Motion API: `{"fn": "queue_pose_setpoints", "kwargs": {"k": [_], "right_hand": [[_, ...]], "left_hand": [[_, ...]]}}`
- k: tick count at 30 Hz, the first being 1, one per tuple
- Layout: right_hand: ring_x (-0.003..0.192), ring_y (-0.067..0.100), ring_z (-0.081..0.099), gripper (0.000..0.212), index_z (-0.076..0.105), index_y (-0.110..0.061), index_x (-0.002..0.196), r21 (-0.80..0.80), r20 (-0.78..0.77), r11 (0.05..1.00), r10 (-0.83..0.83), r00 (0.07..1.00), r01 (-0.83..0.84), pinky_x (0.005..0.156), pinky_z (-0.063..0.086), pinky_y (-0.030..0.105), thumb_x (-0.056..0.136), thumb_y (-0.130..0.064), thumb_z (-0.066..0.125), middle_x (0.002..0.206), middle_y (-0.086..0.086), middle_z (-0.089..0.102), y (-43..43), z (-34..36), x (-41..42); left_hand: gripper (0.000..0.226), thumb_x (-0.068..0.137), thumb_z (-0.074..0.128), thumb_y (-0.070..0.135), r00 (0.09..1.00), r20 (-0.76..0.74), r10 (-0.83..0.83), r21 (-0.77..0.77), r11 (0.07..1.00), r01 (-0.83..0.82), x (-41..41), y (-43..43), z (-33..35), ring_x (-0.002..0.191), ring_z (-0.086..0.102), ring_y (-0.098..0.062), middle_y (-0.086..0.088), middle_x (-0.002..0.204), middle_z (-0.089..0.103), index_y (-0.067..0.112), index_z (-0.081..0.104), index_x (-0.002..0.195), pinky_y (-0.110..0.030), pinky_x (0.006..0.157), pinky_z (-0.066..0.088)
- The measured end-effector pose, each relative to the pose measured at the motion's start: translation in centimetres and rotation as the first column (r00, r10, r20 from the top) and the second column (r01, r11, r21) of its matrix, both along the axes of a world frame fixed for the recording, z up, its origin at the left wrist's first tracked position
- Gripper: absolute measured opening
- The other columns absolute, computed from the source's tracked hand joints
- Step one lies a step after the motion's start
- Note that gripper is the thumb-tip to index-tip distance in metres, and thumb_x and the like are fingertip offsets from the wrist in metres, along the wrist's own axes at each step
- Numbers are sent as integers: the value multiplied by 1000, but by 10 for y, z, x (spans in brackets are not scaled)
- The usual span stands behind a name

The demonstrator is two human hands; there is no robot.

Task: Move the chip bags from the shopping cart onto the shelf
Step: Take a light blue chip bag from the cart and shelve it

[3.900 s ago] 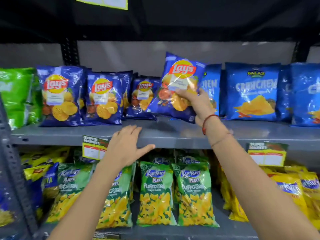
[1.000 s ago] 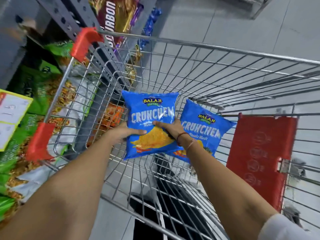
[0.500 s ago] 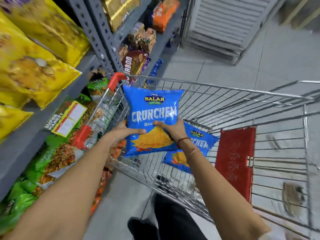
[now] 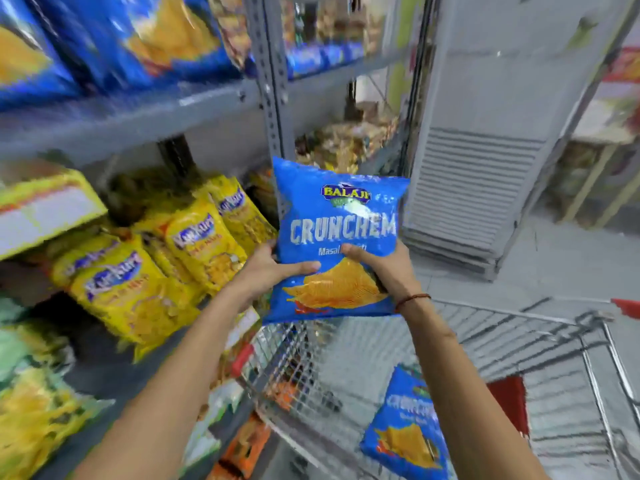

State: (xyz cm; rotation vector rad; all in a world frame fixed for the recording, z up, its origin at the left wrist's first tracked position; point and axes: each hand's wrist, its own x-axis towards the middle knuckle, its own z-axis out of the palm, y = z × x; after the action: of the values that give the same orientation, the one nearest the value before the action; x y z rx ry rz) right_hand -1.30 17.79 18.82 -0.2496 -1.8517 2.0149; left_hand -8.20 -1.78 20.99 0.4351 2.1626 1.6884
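A blue Crunchem chip bag [image 4: 337, 216] is held upright in the air above the wire shopping cart [image 4: 346, 372]. My left hand [image 4: 268, 268] grips its lower left edge and my right hand [image 4: 384, 266] grips its lower right part, thumbs on the front. A second blue Crunchem bag [image 4: 407, 427] lies in the cart below my right forearm. The grey shelf [image 4: 145, 116] runs across the upper left, with blurred blue chip bags [image 4: 131, 39] standing on it.
Yellow snack bags [image 4: 166, 268] fill the shelf level below, green ones [image 4: 20, 375] lower left. A grey perforated upright post [image 4: 272, 91] stands just behind the held bag. A white louvred unit [image 4: 485, 168] stands at the right. A red child-seat flap [image 4: 509, 400] sits in the cart.
Both hands have lifted the Crunchem bag up out of the cart toward the shelves. My view has swung up and left; the second bag stays in the cart.
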Motion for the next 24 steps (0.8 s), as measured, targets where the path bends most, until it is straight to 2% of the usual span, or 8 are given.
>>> {"fn": "queue_pose_setpoints", "kwargs": {"k": [2,4,6,10,13,15,20,24], "right_hand": [[79,-3,71,35,68,-26,95,21,-76,999,35,997,-33,63,53,12,66,-13,84,80,-22,76,-9,42,-3],[78,-2,72,31,69,-29,90,60,-141,994,96,985,-88,62,53,12,66,-17,84,81,-20,76,-20,82,-7],[77,-1,72,29,69,-30,87,88,-207,987,148,967,-133,60,53,11,66,-16,84,82,-20,76,-31,119,-15],[88,7,73,41,70,-24,101,130,-296,967,248,922,-219,66,56,17,63,-23,85,97,-9,77,-60,182,-37],[84,6,73,38,71,-24,95,145,-366,950,311,877,-276,64,55,15,61,-22,86,90,-12,78,-89,222,-56],[84,5,73,40,71,-22,97,167,-397,936,351,848,-310,66,56,17,61,-22,87,89,-12,78,-112,242,-70],[96,15,72,60,70,-19,104,218,-409,901,434,802,-376,89,56,39,50,-37,88,103,-3,76,-171,275,-112],[100,16,70,71,67,-17,112,274,-358,856,513,780,-438,93,54,41,49,-40,89,108,-1,74,-211,286,-146]], "left_hand": [[53,65,82,22,995,-95,31,25,999,-28,6,-12,44,73,68,7,7,103,70,19,58,111,-9,55,51],[52,63,83,25,979,-189,71,50,997,-62,11,-26,84,74,68,7,13,99,70,22,59,109,-9,56,51],[53,61,83,25,957,-266,118,81,992,-100,15,-41,119,78,69,4,11,100,70,22,61,108,-12,60,54],[49,62,83,21,894,-387,225,153,972,-179,20,-75,178,71,69,4,12,93,71,20,62,106,-10,54,51],[46,60,84,22,820,-466,332,204,942,-266,18,-104,212,67,68,6,12,88,71,23,62,100,-10,52,50],[50,57,85,25,782,-487,390,225,920,-320,15,-125,231,75,70,0,8,95,72,22,63,103,-14,57,53],[82,35,84,49,702,-513,494,221,866,-448,1,-179,261,80,70,-3,10,101,71,21,62,109,-17,61,53],[74,35,86,47,646,-480,593,263,800,-539,-21,-214,260,82,70,-4,8,102,71,25,63,103,-24,69,55]]}}
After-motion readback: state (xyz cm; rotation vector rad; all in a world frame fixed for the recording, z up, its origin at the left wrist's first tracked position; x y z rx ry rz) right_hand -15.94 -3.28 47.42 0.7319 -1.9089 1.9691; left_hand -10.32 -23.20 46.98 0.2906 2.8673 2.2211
